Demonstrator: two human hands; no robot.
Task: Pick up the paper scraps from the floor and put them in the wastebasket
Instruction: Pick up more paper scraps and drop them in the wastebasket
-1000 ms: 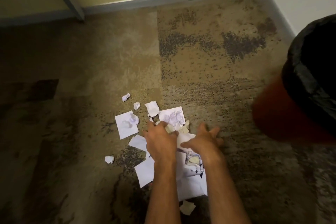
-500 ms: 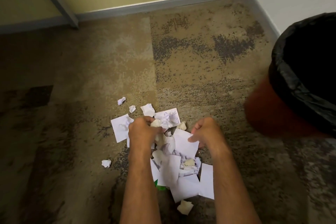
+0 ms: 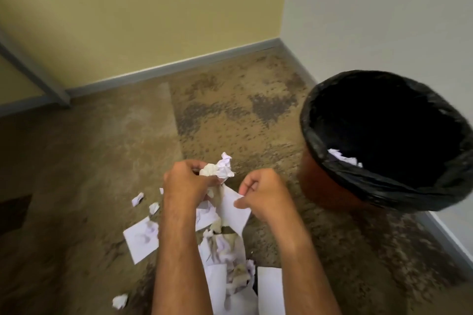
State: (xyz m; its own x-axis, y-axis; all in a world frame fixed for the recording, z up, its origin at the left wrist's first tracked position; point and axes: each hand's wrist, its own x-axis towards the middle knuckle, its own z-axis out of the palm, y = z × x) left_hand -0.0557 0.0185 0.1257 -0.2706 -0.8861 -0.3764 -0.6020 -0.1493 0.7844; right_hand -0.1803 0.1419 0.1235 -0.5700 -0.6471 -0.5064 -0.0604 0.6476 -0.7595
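My left hand (image 3: 188, 183) grips a bunch of crumpled white paper scraps (image 3: 220, 169), raised above the carpet. My right hand (image 3: 263, 193) pinches the edge of a flat white sheet (image 3: 234, 212) that hangs below it. Both hands are lifted, left of the wastebasket (image 3: 332, 186), a red-brown bin lined with a black bag, which holds some white paper (image 3: 341, 157) near its near rim. More scraps remain on the floor: a flat sheet (image 3: 140, 238), small balls (image 3: 137, 199) (image 3: 119, 301), and a pile of sheets (image 3: 230, 276) between my forearms.
The carpet (image 3: 230, 115) is brown and mottled. A yellow wall with a grey baseboard (image 3: 179, 66) runs behind, a white wall (image 3: 384, 20) stands to the right behind the bin. A grey frame leg (image 3: 35, 77) reaches the floor at far left.
Both hands have closed on paper and risen from the floor pile, moving up and toward the bin. My view has swung up and right, showing the bin's inside.
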